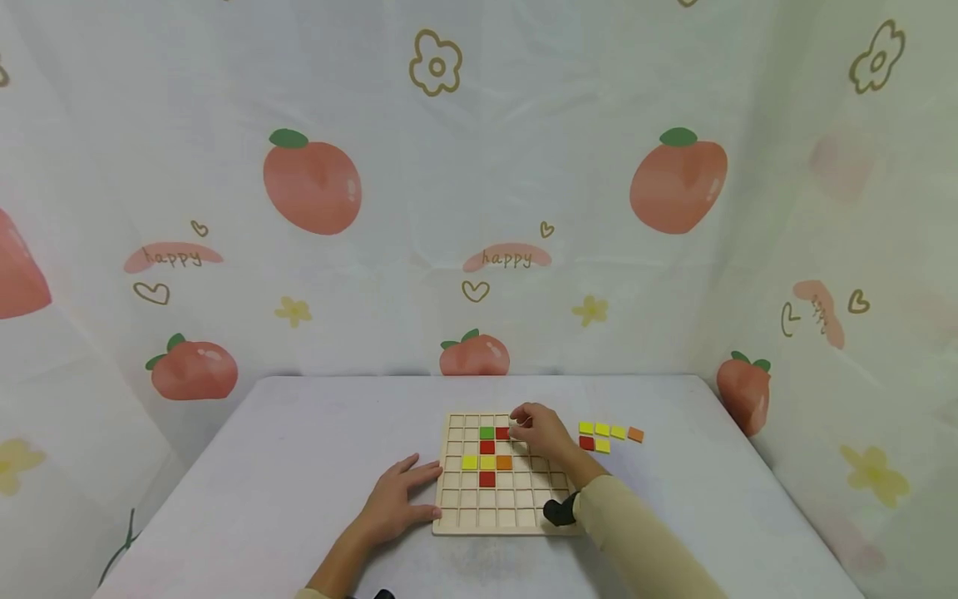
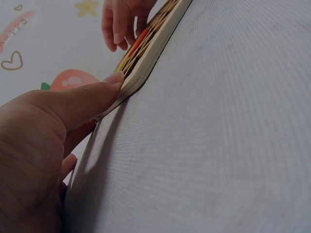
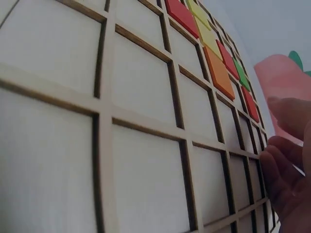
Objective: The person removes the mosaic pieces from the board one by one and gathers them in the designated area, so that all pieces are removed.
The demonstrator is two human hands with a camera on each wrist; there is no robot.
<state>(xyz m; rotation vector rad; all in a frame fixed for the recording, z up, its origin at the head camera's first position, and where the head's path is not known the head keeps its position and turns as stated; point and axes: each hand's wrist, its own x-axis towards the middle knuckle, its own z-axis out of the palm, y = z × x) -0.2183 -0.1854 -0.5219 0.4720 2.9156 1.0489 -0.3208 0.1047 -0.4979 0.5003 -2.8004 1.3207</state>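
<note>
A wooden grid board (image 1: 516, 499) lies on the table. It bears a green tile (image 1: 487, 433), an orange tile (image 1: 504, 462), two yellow tiles (image 1: 470, 462) and several red tiles (image 1: 487, 479). At the board's left edge, my left hand (image 1: 392, 503) is spread, and its thumb (image 2: 92, 99) touches the rim near a corner. My right hand (image 1: 545, 434) hovers over the far right part of the board, beside the upper red tile (image 3: 250, 104). Its thumb and fingers (image 3: 279, 165) stand apart, and no tile shows between them.
Right of the board lie several loose yellow tiles (image 1: 602, 429), a red tile (image 1: 587, 443) and an orange tile (image 1: 635, 434). The white table (image 1: 299, 449) backs onto a curtain (image 1: 479, 166) printed with fruit. A black strap end (image 1: 559, 511) overhangs the board's near right corner.
</note>
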